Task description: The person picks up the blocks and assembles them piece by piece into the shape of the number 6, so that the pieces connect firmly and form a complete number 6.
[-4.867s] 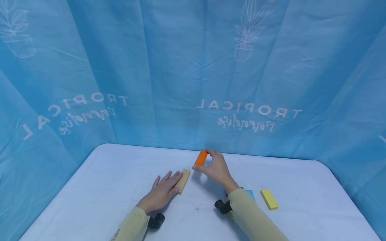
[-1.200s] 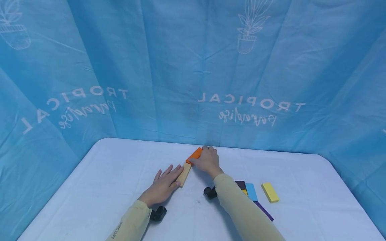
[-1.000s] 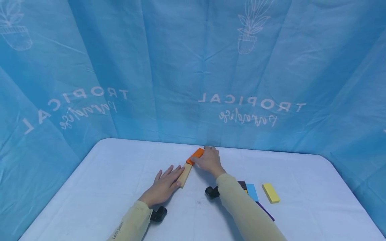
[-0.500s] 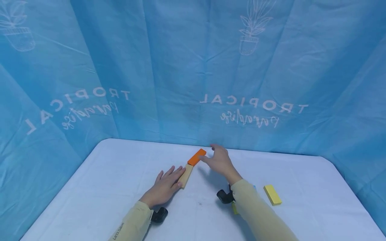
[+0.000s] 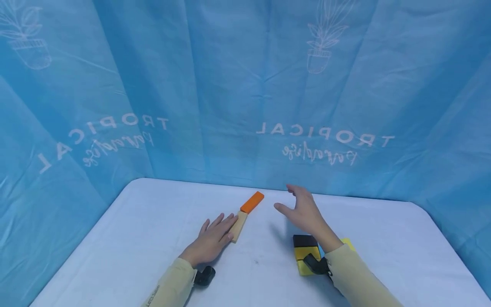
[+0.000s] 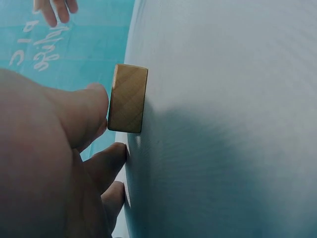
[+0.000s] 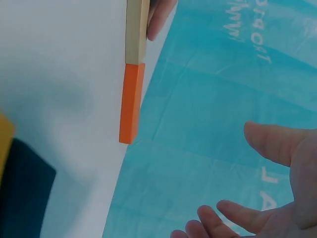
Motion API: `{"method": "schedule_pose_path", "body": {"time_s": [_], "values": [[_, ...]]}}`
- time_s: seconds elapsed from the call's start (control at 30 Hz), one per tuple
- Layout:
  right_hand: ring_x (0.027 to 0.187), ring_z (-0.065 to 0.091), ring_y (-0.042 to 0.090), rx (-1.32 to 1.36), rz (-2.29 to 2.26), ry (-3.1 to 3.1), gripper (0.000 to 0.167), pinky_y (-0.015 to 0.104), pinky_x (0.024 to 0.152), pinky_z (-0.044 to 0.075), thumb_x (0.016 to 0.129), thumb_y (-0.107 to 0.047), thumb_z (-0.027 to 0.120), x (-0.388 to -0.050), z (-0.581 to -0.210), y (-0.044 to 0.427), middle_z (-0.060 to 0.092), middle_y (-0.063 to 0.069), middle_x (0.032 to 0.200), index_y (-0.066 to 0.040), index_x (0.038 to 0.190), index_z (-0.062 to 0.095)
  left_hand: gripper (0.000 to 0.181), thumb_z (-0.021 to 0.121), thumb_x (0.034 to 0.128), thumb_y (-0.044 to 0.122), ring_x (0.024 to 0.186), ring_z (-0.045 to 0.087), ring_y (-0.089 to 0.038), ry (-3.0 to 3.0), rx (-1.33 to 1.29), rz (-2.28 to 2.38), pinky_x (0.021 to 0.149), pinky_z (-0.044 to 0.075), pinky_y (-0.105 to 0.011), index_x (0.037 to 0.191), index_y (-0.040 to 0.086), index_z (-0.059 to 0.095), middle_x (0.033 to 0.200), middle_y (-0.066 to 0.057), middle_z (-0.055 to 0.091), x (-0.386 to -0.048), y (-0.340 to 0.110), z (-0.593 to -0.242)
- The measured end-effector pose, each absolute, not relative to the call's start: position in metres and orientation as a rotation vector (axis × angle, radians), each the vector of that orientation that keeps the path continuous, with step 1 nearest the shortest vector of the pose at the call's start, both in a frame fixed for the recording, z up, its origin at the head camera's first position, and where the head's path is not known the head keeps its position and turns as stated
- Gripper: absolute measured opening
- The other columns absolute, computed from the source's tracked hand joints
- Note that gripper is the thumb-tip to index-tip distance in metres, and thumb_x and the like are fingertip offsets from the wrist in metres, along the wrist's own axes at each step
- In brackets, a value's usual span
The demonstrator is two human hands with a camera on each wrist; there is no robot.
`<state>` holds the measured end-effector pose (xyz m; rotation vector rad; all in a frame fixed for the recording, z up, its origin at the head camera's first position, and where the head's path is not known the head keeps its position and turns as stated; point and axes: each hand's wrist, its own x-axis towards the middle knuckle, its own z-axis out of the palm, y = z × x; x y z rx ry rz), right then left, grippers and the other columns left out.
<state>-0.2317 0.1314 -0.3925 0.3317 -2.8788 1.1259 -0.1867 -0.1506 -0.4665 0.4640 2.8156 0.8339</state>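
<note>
My left hand (image 5: 209,243) lies with straight fingers on a plain wooden block (image 5: 238,227), which rests flat on the white table. The left wrist view shows the end face of that wooden block (image 6: 128,98) beside the thumb. An orange block (image 5: 252,202) touches its far end, the two forming a nearly straight line; the right wrist view shows the orange block (image 7: 131,104) meeting the wooden one end to end. Raised above the table to the right, my right hand (image 5: 304,213) has thumb and fingers spread, with nothing between them.
Near the right wrist lie a black block (image 5: 305,241) and yellow blocks (image 5: 307,253), with a blue block (image 5: 321,251) partly hidden by the arm. Another yellow block (image 5: 348,244) shows behind the sleeve. A blue curtain (image 5: 230,85) hangs behind the table's far edge.
The right hand set the orange block down against the wooden block's far end, let go and moved off to the right. My left hand has stayed on the wooden block.
</note>
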Motion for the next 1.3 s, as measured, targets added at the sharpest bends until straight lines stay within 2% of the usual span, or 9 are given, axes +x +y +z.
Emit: {"method": "schedule_pose_path", "body": {"time_s": [0.37,0.67,0.93,1.3], "values": [[0.131,0.045,0.038,0.321,1.089,-2.826,0.068,0.056,0.102,0.045,0.095,-0.034,0.07,-0.198,-0.397,0.161,0.048,0.021,0.145,0.0,0.148,0.043,0.055,0.041,0.1088,0.039,0.153,0.019,-0.031,2.811,0.457,0.85,0.12,0.003,-0.06,0.159,0.017,0.034,0.162,-0.006,0.033,-0.187,-0.151,-0.461],[0.126,0.049,0.039,0.305,1.095,-2.774,0.063,0.058,0.101,0.045,0.096,-0.035,0.07,-0.175,-0.403,0.19,0.051,0.02,0.141,-0.001,0.144,0.049,0.054,0.046,0.1083,0.031,0.15,0.026,-0.032,2.853,0.525,0.826,0.119,0.016,-0.061,0.159,0.018,0.033,0.163,-0.011,0.031,-0.203,-0.156,-0.453],[0.126,0.051,0.04,0.264,1.099,-2.812,0.06,0.06,0.097,0.046,0.096,-0.036,0.069,-0.158,-0.414,0.212,0.053,0.019,0.139,-0.003,0.143,0.052,0.06,0.045,0.1082,0.036,0.153,0.013,-0.034,2.763,0.74,0.769,0.12,0.01,-0.061,0.162,0.017,0.025,0.167,-0.01,0.018,-0.225,-0.164,-0.445],[0.132,0.042,0.044,0.227,0.935,-3.05,0.067,0.063,0.103,0.04,0.093,-0.044,0.071,-0.154,-0.425,0.201,0.056,0.02,0.137,-0.001,0.141,0.054,0.06,0.043,0.1086,0.037,0.154,0.01,-0.032,2.669,0.805,0.639,0.121,0.007,-0.06,0.162,0.018,0.023,0.168,-0.003,0.015,-0.245,-0.157,-0.441]]}}
